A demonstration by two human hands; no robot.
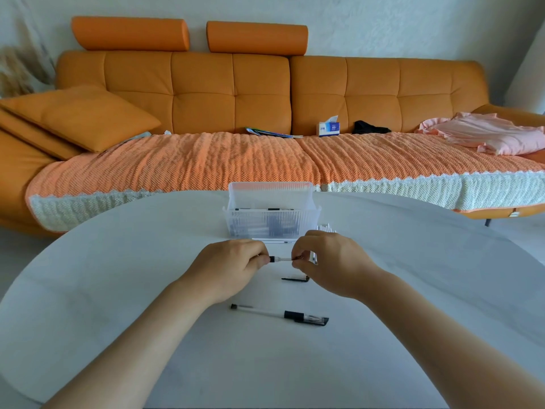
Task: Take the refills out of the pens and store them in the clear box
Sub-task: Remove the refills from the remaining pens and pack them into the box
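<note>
Both hands meet just in front of the clear box [269,214] on the white desk [118,290]. The left hand [228,270] and right hand [330,264] each pinch one end of a pen [280,259]. Nearer than the box, a capped pen [280,314] lies flat.

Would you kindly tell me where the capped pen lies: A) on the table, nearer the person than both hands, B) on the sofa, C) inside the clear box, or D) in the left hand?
A: the capped pen lies flat on the table, nearer the camera than the left hand and right hand, which grip another pen between them.
</note>
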